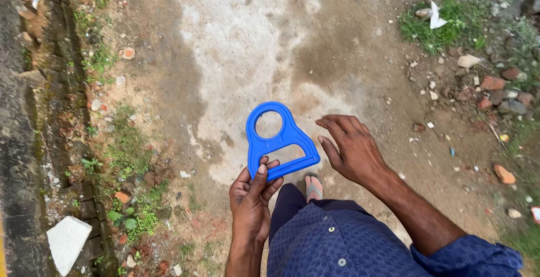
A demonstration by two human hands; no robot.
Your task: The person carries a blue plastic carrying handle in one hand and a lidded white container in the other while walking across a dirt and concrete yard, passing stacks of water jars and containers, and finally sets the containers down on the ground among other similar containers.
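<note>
A flat blue plastic carrying handle, with a round hole at its top and a wide slot below, is held up in front of me. My left hand grips its lower left corner between thumb and fingers. My right hand hovers just to the right of the handle with its fingers spread and slightly curled, holding nothing and apart from the plastic. Below the hands I see my dark blue shirt and one foot in a sandal.
I stand on bare, patchy ground of dirt and pale concrete. A stone kerb with weeds runs along the left, with a white slab near its foot. Rubble, stones and grass lie at the right.
</note>
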